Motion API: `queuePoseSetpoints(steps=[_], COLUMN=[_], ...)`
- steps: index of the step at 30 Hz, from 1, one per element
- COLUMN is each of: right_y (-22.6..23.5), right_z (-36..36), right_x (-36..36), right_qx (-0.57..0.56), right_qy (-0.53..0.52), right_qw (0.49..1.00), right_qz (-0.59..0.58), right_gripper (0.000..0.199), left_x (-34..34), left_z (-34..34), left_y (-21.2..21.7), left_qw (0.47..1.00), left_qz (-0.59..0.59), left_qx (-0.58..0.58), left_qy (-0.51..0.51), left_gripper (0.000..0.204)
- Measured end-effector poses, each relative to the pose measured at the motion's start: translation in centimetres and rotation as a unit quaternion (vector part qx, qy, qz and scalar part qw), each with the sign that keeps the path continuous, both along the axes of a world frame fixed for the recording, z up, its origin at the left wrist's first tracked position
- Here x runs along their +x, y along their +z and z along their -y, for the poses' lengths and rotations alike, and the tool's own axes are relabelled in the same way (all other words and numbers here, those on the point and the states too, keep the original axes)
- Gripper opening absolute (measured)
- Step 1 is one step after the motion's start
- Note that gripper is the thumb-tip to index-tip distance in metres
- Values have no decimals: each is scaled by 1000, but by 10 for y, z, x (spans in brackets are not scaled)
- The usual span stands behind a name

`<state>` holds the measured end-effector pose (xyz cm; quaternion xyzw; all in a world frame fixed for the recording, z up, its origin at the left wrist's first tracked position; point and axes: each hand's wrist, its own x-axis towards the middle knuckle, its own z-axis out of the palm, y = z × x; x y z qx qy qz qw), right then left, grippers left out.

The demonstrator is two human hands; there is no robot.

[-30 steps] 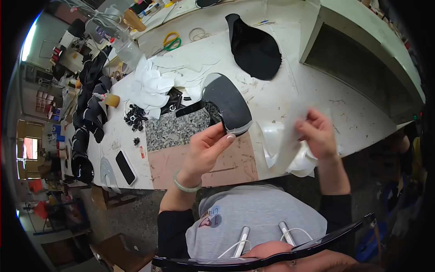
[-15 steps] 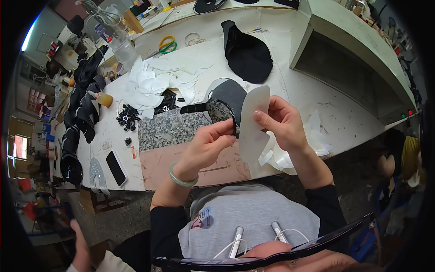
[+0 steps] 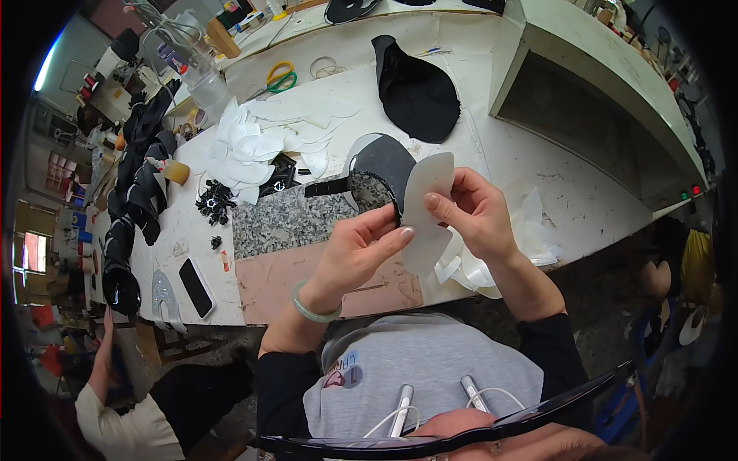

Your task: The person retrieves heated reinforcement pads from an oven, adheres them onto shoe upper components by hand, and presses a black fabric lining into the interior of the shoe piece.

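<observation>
Since a second ago, the sheet (image 3: 421,223) has been brought in from the right to the dark piece (image 3: 388,163). Both are held between the hands, which are set apart: the sheet is pinched by the right hand (image 3: 480,219), the dark piece by the left hand (image 3: 356,250). The sheet's long axis is directed away from the body, its far end tilted right. Smooth, thin, pale material with curved edges is shown.

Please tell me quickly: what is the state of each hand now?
Left hand: closed, holding a curved dark grey piece with black edging.
Right hand: closed, pinching a thin, curved white sheet.
</observation>
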<state>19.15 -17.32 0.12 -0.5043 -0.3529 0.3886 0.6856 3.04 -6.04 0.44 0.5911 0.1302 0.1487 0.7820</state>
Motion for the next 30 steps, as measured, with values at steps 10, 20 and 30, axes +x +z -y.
queuePoseSetpoints(steps=[10,20,30], right_y=[-10,-42,-37], right_z=[11,1,-6], right_x=[-6,-19,-31], right_qx=[-44,-128,-95], right_qy=[-2,100,95], right_qw=[994,977,976], right_qz=[102,-137,-171], right_gripper=[21,23,65], left_x=[-26,-58,-60], left_z=[25,40,37], left_y=[-30,-44,-47], left_qw=[980,990,990], left_qz=[-46,-79,-94], left_qx=[171,94,38], left_qy=[86,70,101], left_gripper=[23,22,16])
